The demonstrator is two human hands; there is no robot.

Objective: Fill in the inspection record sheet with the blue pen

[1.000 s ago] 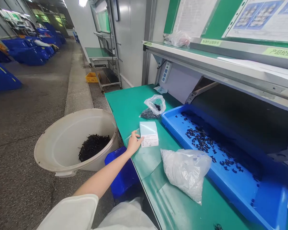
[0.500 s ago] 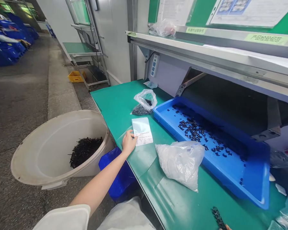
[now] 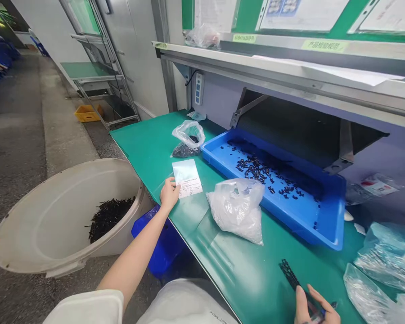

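Note:
My left hand (image 3: 169,194) has its fingers on the left edge of a printed paper slip (image 3: 188,178), with the thumb out of clear sight. In the lower right, my right hand (image 3: 316,306) closes round a long black plastic strip with holes (image 3: 289,272), which points up and left. A thin dark, pen-like thing with some blue on it (image 3: 324,311) also shows at those fingers; its kind is unclear. Right of the slip sits a knotted white plastic bag (image 3: 238,209). Behind the slip stands an open clear bag (image 3: 188,139) with small black parts inside.
A blue tray (image 3: 337,225) with scattered black clips rests on the green bench (image 3: 222,274). Left of the bench stands a large pale tub (image 3: 47,216) holding black pieces. A blue bin (image 3: 165,252) is below the edge. Clear bags (image 3: 388,256) lie at right; a shelf (image 3: 273,72) overhangs.
The view has swung to the right. My right hand, barely visible before, has come further into view with the black strip. My left hand stays on the slip.

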